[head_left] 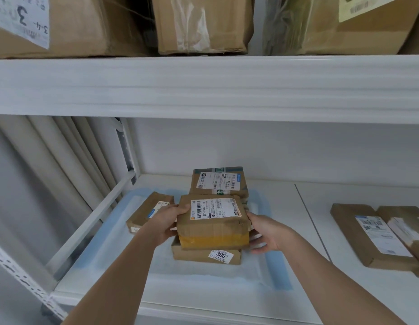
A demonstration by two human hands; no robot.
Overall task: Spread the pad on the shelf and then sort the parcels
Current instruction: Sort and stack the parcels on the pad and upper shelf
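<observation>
A white pad with a blue border [124, 261] lies spread on the left part of the white shelf [304, 299]. On the pad sit several brown parcels: a flat one with a "300" sticker [203, 255], a taller one behind [219, 182], and a slim one at the left [148, 211]. A parcel with yellow tape and a white label [212, 222] sits on top of the "300" parcel. My left hand [167, 222] grips its left side and my right hand [266, 234] holds its right side. Both hands' fingers are partly hidden behind it.
Two flat brown parcels [377, 235] lie on the bare shelf at the right, off the pad. The upper shelf beam [208, 87] hangs overhead with large cartons [203, 24] on it. A perforated shelf post [23, 277] stands at the lower left.
</observation>
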